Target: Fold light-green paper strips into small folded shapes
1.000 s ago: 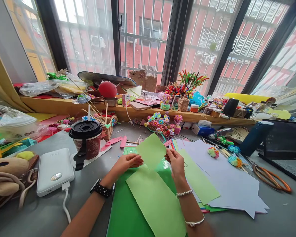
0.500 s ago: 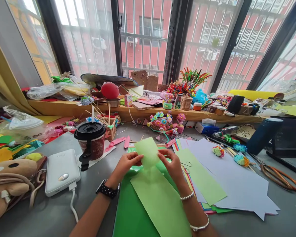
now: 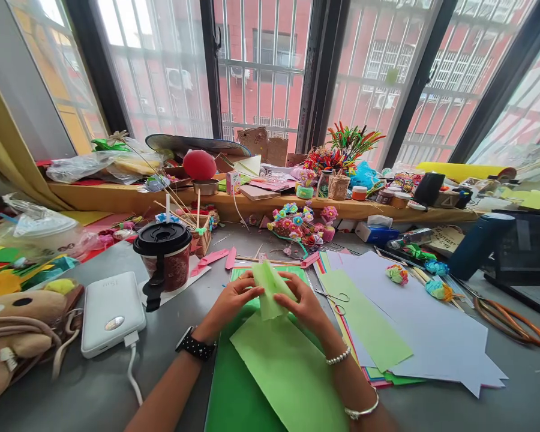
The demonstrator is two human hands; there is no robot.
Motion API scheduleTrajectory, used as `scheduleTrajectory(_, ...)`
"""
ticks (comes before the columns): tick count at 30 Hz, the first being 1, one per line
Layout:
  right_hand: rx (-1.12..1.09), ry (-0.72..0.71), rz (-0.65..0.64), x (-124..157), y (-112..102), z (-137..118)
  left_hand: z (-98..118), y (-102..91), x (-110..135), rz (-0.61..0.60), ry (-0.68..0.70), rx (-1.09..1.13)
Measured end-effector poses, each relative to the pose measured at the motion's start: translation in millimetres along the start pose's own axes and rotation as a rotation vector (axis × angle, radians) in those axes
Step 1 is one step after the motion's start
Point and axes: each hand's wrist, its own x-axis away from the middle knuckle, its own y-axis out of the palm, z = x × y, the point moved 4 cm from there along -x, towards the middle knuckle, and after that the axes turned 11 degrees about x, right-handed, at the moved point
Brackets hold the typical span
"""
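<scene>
Between my two hands is a small piece of light green paper (image 3: 269,294), bent and creased, raised above the desk. My left hand (image 3: 234,300) pinches its left edge between thumb and fingers. On the other side my right hand (image 3: 303,300) grips the right part, with the thumb in front and fingers behind. Below lies a larger light green sheet (image 3: 288,372), set at an angle over a dark green folder or mat (image 3: 234,384). Scissors (image 3: 337,298) rest to the right of my right hand, their blades partly hidden.
A lidded cup (image 3: 164,258) and a white power bank (image 3: 113,315) with a cable stand at left. White sheets (image 3: 423,324) and a green strip (image 3: 364,318) spread to the right. Paper flowers (image 3: 297,225) sit at the back, and a dark bottle (image 3: 481,246) stands at right.
The small green paper was held up nearly flat; now it is bent and creased between my fingers. My right hand has moved in closer and lower around it.
</scene>
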Motion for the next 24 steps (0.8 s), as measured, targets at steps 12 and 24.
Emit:
scheduleTrajectory(12, -0.129, 0.216, 0.764, 3.8, -49.8, 38.3, -15.2, -33.2, 3.4, 0.513, -0.091, -0.012)
scheduleTrajectory(24, 0.536, -0.094, 0.104, 32.0, -18.2, -15.6, -34.4, -60.6, 6.7, 0.784, -0.017, 0.208)
